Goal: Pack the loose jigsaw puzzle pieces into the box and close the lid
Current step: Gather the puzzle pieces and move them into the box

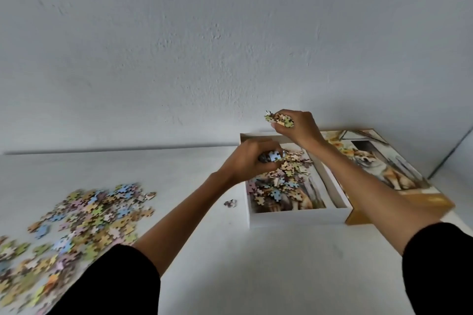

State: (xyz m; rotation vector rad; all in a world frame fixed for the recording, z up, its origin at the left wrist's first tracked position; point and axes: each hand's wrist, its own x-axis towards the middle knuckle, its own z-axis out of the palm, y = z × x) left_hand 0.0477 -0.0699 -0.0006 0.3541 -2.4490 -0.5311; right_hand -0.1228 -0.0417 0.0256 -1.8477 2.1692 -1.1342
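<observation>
Could scatter past the far rim of the box [294, 218] if let go from that height; one stray piece [230, 203] lying just left of it. Right hand [297, 126] raised at the far edge, left hand [252, 158] lower over the box, fingers of both curled round clumps of pieces [279, 118]. Main pile [84, 215] well left on the table [256, 268].

White table [281, 263] against textured white wall [204, 46]

On table [256, 263]: box [297, 217] right of centre, lid [399, 169] just beside it, rightward. In box: heap of pieces [289, 176]. Far left: loose pieces [84, 215]; stray piece [230, 203] between.
</observation>
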